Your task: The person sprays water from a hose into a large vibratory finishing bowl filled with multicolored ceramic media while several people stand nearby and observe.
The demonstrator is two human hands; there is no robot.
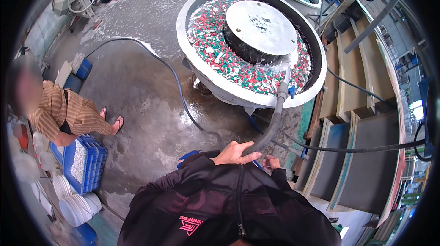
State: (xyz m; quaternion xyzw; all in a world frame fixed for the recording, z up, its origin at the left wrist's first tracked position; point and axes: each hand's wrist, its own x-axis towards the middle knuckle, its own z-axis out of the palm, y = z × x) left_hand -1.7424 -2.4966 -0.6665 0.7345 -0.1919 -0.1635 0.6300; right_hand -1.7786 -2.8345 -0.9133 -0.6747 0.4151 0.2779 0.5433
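Note:
My left hand (232,153) is closed round a thick grey hose (274,124), with thumb and forefinger on either side of it. The hose rises to a pale nozzle (285,78) with a blue valve handle (292,92). Water sprays from it into a large round white-rimmed tub (201,65). Small red, green and white pieces (217,55) fill the tub's ring-shaped trough around a raised centre with a flat metal lid (261,27). Close to my body, right of the hose, my right hand (272,162) hangs with slightly bent, parted fingers; nothing shows in it.
At the left a person in striped clothes (75,108) bends by a blue crate (94,165) of white pieces. White buckets (80,208) stand nearby. A dark hose (176,78) crosses the wet floor. Wooden-edged trays (371,154) line the right; another tub (314,2) stands behind.

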